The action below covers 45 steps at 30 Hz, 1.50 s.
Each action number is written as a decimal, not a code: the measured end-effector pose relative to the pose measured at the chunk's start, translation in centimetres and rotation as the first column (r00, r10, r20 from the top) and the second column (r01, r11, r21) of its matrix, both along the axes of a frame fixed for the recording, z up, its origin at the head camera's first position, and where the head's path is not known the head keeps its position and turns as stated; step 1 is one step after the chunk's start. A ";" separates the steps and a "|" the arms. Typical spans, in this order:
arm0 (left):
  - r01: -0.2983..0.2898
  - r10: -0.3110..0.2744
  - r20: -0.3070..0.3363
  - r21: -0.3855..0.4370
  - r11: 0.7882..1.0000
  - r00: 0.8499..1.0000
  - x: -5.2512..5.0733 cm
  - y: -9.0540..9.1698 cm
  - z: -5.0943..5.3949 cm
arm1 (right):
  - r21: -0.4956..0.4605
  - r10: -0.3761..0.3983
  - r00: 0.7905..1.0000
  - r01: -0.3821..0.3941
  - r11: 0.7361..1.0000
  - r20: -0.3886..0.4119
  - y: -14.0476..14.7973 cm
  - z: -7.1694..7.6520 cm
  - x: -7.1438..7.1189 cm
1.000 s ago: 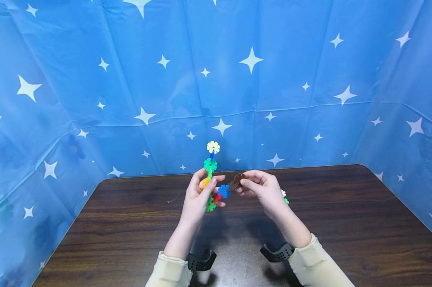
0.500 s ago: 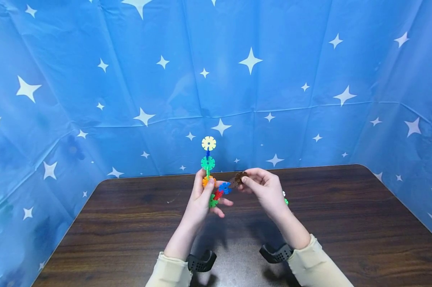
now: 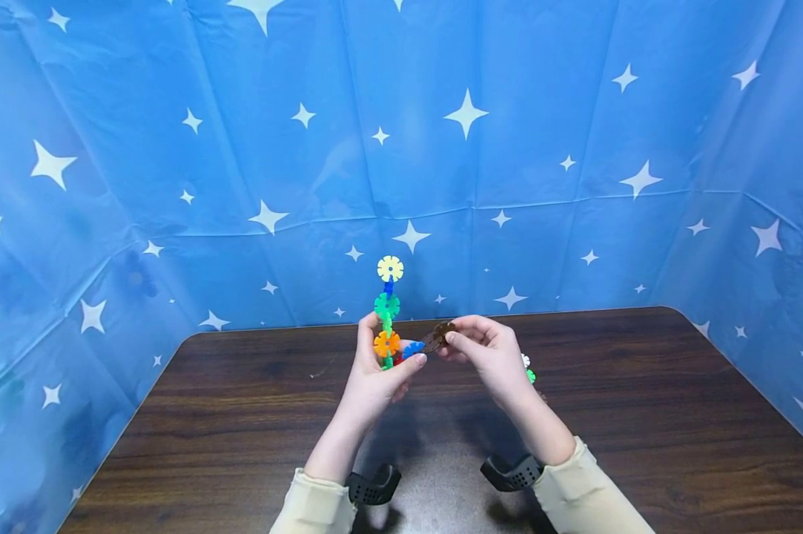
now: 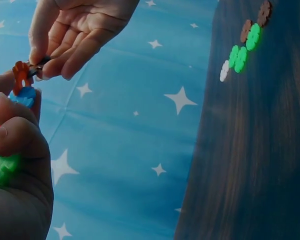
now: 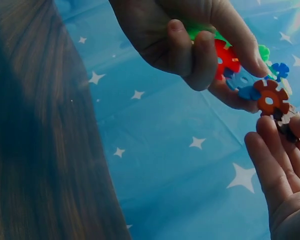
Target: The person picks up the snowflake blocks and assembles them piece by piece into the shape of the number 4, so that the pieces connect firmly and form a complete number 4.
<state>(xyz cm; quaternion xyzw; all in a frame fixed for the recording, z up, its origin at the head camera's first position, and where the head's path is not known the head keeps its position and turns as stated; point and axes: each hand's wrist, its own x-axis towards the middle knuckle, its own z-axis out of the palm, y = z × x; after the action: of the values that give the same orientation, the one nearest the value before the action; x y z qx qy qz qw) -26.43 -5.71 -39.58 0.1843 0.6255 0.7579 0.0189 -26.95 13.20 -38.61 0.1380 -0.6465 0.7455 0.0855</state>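
- Left hand (image 3: 372, 371) grips a chain of toy snowflake discs (image 3: 388, 325), thumb and forefinger pinching it at the blue disc (image 3: 411, 350) near one end; other fingers curl beside the red disc (image 5: 231, 62).
- Just right of it, the right hand (image 3: 489, 352) pinches a dark brown disc (image 3: 443, 332), which meets a reddish-brown disc (image 5: 273, 90) next to the blue one; whether the slots are fully seated, I cannot tell.
- Joining that end piece looks to be the step in hand. The next move seems to call for slot lined up with slot and a firm push, the left hand steadying.
- Above the left hand the chain stands nearly upright, glossy and petal-notched, neighbours set crosswise: orange disc (image 3: 380, 345), greens, dark blue, pale yellow disc (image 3: 391, 262) on top.
- Beyond the right hand, loose discs (image 4: 241, 60) lie on the wood-grained surface (image 3: 241, 415).
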 end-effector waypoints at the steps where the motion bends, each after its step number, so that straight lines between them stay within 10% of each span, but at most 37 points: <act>1: -0.005 0.005 -0.001 0.002 1.000 1.000 0.0 0.0 0.0 | 0.002 0.007 1.000 -0.007 1.000 0.008 0.0 0.0 0.0; 45: -0.026 0.024 -0.013 -0.119 0.993 1.000 -0.1 -0.3 -0.1 | 0.135 0.135 0.986 -0.147 0.980 0.094 0.9 0.5 0.1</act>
<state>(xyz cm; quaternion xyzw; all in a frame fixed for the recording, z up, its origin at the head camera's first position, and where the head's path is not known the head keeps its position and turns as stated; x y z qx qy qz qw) -26.55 -6.03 -39.63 0.1795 0.6718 0.7184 0.0167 -26.84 14.15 -38.13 0.1577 -0.6894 0.7070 -0.0047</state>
